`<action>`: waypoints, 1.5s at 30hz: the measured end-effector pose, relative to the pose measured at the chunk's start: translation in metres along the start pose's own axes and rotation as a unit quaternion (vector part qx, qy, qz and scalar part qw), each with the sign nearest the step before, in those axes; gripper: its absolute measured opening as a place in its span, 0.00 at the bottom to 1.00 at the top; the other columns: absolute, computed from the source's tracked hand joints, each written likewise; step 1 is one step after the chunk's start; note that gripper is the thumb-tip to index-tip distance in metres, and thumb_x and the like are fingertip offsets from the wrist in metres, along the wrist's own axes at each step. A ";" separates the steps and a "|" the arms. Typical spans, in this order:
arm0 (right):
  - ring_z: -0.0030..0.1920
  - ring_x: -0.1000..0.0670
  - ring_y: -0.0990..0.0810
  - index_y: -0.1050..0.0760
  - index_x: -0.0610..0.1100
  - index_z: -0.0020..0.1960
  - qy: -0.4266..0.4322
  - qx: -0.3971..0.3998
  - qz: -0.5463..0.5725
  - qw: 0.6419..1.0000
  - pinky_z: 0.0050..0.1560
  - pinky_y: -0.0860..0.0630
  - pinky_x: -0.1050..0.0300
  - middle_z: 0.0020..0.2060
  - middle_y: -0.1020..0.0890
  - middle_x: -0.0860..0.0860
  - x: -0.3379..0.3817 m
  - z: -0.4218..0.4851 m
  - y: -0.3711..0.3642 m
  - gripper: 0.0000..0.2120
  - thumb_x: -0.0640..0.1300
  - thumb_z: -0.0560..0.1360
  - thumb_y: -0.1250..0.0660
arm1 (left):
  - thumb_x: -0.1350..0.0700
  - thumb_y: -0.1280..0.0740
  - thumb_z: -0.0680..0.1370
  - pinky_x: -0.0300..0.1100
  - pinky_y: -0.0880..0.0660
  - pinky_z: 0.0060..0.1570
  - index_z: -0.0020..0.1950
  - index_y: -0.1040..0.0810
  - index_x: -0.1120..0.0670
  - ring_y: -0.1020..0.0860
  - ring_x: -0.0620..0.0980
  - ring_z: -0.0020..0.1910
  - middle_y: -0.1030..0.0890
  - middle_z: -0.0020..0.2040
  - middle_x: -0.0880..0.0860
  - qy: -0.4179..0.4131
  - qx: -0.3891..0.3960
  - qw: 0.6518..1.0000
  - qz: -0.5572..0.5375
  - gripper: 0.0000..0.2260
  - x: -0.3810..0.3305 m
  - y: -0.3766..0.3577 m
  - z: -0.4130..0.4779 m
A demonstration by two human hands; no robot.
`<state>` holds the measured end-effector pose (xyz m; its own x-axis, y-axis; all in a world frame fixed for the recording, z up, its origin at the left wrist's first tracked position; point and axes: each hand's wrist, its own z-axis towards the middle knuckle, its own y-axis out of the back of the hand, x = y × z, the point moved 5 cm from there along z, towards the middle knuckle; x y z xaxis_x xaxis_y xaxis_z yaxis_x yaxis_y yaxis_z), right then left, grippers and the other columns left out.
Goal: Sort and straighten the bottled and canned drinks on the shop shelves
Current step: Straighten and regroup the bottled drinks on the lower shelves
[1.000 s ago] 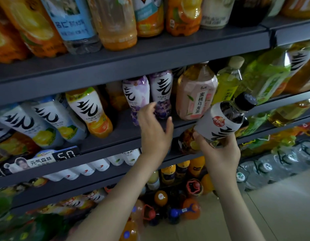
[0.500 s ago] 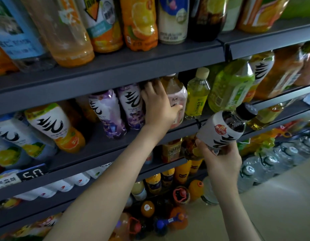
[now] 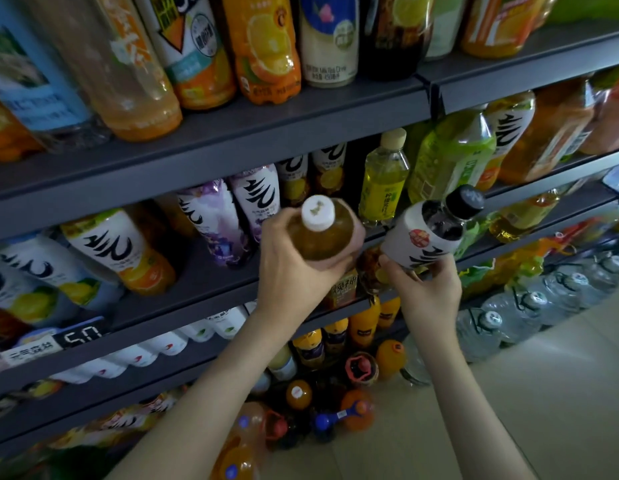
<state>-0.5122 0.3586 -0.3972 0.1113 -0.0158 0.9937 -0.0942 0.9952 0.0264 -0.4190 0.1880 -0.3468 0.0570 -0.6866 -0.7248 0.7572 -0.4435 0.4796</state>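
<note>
My left hand (image 3: 294, 271) grips an amber tea bottle (image 3: 320, 233) with a white cap, held out in front of the middle shelf (image 3: 197, 285), cap pointing at the camera. My right hand (image 3: 427, 289) holds a dark drink bottle (image 3: 429, 233) with a white label and black cap, tilted up to the right. Two purple-labelled bottles (image 3: 232, 216) stand on the shelf just left of my left hand. A yellow-green bottle (image 3: 382, 181) stands behind, between the two held bottles.
The top shelf (image 3: 301, 123) carries large orange, milk-tea and dark bottles. Green and orange tea bottles (image 3: 450, 154) fill the middle shelf to the right. Lower shelves hold white-capped bottles (image 3: 155, 348); orange bottles (image 3: 356, 407) and water jugs (image 3: 530, 306) stand on the floor.
My left hand has pulled the amber tea bottle off the middle shelf toward me. My right hand still holds the dark bottle in nearly the same spot.
</note>
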 end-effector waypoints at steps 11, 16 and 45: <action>0.60 0.52 0.24 0.30 0.46 0.65 0.050 0.145 -0.064 0.986 0.58 0.22 0.51 0.59 0.23 0.49 -0.003 0.034 -0.098 0.29 0.45 0.67 0.24 | 0.57 0.17 0.56 0.16 0.36 0.47 0.56 0.40 0.37 0.34 0.20 0.53 0.33 0.55 0.34 0.112 -0.029 0.993 -0.038 0.41 0.011 0.100 -0.030; 0.59 0.46 0.25 0.31 0.42 0.66 0.103 0.148 -0.154 0.971 0.56 0.24 0.47 0.59 0.24 0.46 0.002 0.050 -0.128 0.30 0.47 0.68 0.24 | 0.54 0.17 0.56 0.18 0.35 0.49 0.56 0.41 0.34 0.34 0.21 0.54 0.34 0.55 0.32 0.149 -0.059 0.986 -0.046 0.42 0.021 0.123 -0.033; 0.47 0.43 0.15 0.27 0.40 0.62 -0.257 0.509 0.127 0.812 0.40 0.19 0.52 0.49 0.15 0.42 0.144 -0.194 -0.109 0.26 0.43 0.66 0.28 | 0.56 0.23 0.65 0.49 0.20 0.48 0.63 0.31 0.52 0.17 0.51 0.46 0.20 0.57 0.56 0.436 0.088 0.824 -0.352 0.30 -0.039 0.236 -0.106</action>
<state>-0.2940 0.2662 -0.2786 -0.4424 -0.1215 0.8886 -0.8470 0.3824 -0.3694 -0.1735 0.1709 -0.2578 0.1480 0.4165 -0.8970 0.7001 -0.6847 -0.2025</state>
